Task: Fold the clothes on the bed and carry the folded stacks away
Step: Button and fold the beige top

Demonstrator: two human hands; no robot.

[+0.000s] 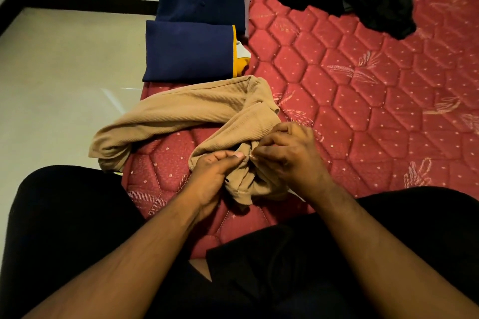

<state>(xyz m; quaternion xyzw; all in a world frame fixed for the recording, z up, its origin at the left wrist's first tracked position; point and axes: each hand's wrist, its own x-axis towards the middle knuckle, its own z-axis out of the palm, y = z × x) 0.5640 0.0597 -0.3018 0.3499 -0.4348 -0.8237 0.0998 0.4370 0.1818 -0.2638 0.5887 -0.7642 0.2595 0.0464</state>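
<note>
Tan garment point(181, 111): soft, light, limp; bunched between both hands.
Left hand point(215, 176): pinching its hem.
Right hand point(287, 158): pinching alongside.

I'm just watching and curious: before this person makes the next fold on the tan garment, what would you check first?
1. Both hands hold the tan garment: left hand and right hand pinch it. Ok.
2. Garment spread flat: bunched, one end hangs off the mattress edge. Not ok.
3. Free mattress to lay it out: ok.
4. Folded navy pieces out of the way: ok.
5. Garment right side out: cannot tell.
</note>
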